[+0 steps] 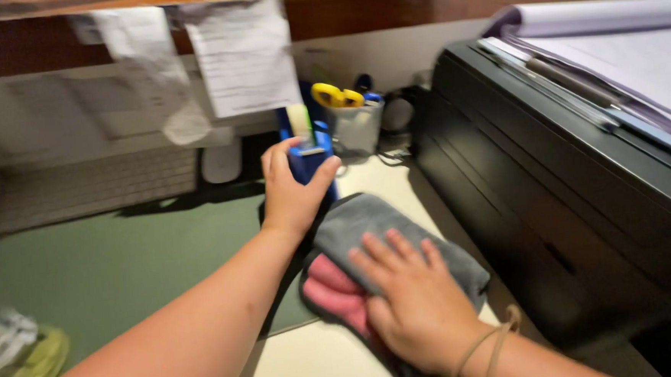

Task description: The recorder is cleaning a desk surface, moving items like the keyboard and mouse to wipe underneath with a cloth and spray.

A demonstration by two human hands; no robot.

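Your left hand (293, 191) wraps its fingers around the upright blue tape dispenser (309, 161), just behind the grey-and-pink cloth (368, 233) your right hand (414, 303) presses, fingers spread flat.

Pretty dim, warm indoor light overall, kinda yellowish. The brightest spot is the stack of papers (627, 51) on top of the black cabinet (550, 200), almost washed out, so the light seems to come from above right. The left side is smeared with motion blur: the keyboard (91, 190) and hanging notes (240, 56) are mushy, and the bag (11, 355) in the bottom corner is badly out of focus. A dark shadow sits under the keyboard on the green mat (125, 261). The right hand (414, 307) is fairly sharp, and the cabinet front goes nearly black with little detail.
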